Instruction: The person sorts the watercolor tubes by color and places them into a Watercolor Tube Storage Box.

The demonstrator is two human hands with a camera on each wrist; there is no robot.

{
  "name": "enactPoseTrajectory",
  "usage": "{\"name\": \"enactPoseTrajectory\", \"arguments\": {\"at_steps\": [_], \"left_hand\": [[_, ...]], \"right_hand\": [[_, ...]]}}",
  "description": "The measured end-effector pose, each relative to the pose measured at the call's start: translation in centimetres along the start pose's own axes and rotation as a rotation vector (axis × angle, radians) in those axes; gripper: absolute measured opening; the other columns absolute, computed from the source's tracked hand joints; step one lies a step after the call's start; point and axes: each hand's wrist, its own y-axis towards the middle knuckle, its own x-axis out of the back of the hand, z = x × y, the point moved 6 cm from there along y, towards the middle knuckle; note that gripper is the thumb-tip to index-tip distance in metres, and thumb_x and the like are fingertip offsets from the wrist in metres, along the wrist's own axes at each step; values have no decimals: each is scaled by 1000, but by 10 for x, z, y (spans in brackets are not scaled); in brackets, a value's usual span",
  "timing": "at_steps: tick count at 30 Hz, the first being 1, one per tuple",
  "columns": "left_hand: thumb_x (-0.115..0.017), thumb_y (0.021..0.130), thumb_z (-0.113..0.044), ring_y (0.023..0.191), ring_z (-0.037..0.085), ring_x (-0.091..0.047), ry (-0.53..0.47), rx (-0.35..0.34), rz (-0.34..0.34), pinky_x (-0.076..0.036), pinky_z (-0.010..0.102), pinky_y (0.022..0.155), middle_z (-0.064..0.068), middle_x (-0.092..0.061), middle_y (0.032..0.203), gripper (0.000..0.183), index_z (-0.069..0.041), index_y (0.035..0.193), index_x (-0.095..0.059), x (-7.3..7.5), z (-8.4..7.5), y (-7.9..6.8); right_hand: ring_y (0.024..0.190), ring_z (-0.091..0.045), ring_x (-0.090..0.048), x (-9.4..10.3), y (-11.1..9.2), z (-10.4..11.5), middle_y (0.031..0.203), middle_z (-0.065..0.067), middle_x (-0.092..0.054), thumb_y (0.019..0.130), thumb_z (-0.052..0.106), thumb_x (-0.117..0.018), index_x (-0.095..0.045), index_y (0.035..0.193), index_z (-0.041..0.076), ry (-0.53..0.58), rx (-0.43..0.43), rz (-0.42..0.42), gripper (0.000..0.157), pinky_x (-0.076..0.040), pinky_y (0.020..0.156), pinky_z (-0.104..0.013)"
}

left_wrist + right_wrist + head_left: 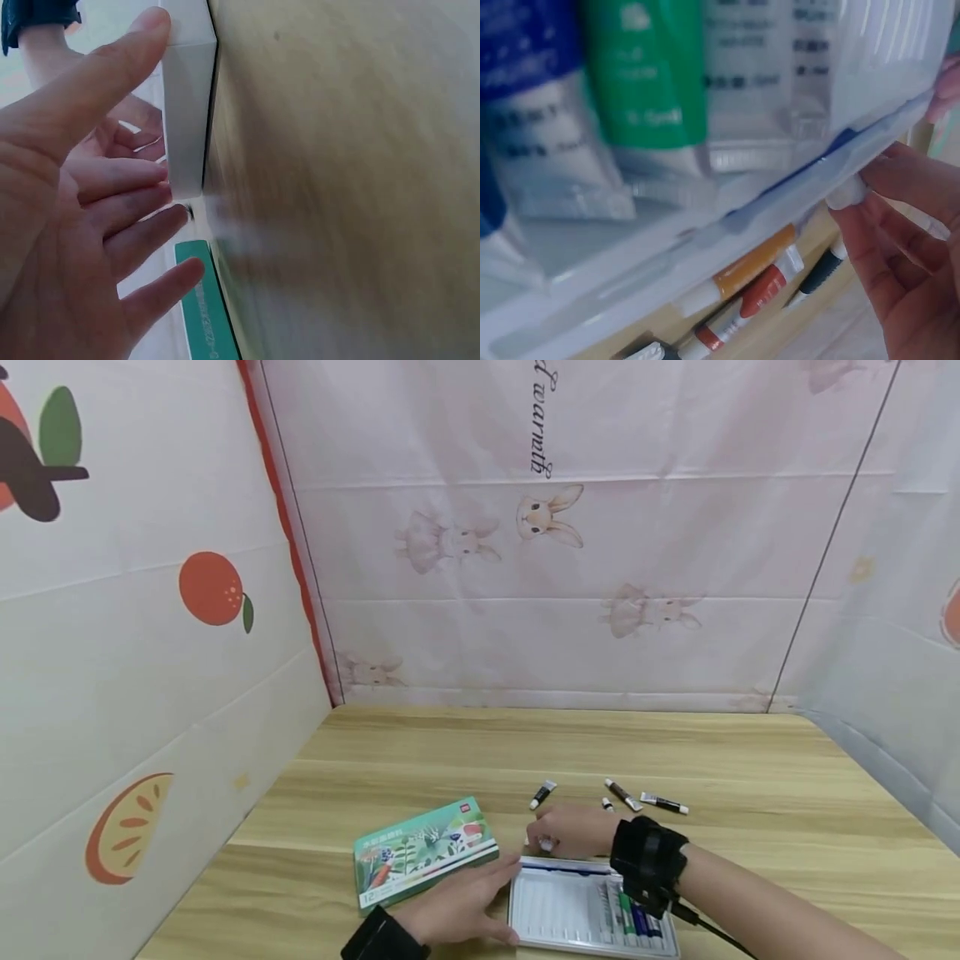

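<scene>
A white plastic tray (555,910) lies on the table, with green (649,75), blue (525,45) and white-labelled paint tubes in its right part. My left hand (468,897) rests at the tray's left edge, thumb and fingers extended along its side wall (187,120). Close to its little finger is the green printed paint box (423,852). Just beyond the tray's far rim, my right hand (573,831) pinches a paint tube by its white cap (847,193) between thumb and fingers. The rest of that tube is hidden behind the rim and the hand.
Several loose paint tubes lie behind the tray: a dark one (542,794), a brown one (623,794) and a black one (664,802) among them. An orange tube (754,259) shows below the rim. Printed cloth walls (465,643) border the wooden table (420,743).
</scene>
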Motion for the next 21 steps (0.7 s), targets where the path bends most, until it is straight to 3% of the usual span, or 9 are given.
{"name": "enactPoseTrajectory", "arguments": {"at_steps": [7, 15, 21], "left_hand": [[-68, 77, -47, 140, 24, -37, -12, 50, 31, -41, 43, 113, 13, -37, 155, 84, -8, 145, -38, -1, 1, 3], [-69, 76, -46, 139, 23, -39, 64, 19, 12, -41, 40, 113, 14, -40, 154, 84, -5, 143, -41, 4, -5, 2], [-69, 77, -45, 139, 23, -40, 78, 7, 15, -41, 39, 113, 14, -41, 153, 82, -4, 143, -41, 2, -7, 2]], "right_hand": [[77, -6, -52, 14, -38, 13, 93, -1, -61, 84, 2, -59, -68, 94, 15, 151, 0, -83, 19, -52, 67, -19], [73, -1, -47, -4, -75, 25, 89, 6, -55, 84, 9, -63, -67, 96, 20, 312, -70, -1, 16, -46, 64, -16], [68, 3, -47, -10, -83, 26, 80, 7, -60, 88, 12, -60, -68, 97, 17, 288, -1, -38, 13, -48, 61, -14]]}}
